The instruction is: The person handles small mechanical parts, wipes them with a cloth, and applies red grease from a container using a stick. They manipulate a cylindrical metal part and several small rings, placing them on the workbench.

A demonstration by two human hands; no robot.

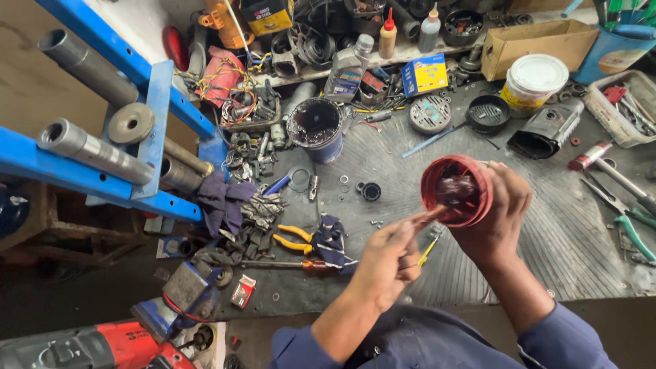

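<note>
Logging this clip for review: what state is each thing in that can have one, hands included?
Red ribbed cup-shaped part: held up, open end facing the camera, smeared inside.
Right hand: gripping the red part from behind.
Left hand: fingers pushed into the part's opening.
Dark tub: open, nearly empty.
White bucket: lid on.
Yellow-handled pliers: lying unused.

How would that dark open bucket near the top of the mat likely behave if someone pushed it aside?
The dark bucket looks coated inside with thick dark grease, so its rim is probably slippery and messy to grasp. It stands upright on a broad base, so it would more likely slide than tip on the ribbed mat. Loose small parts crowd around it and might get shoved along.
</note>
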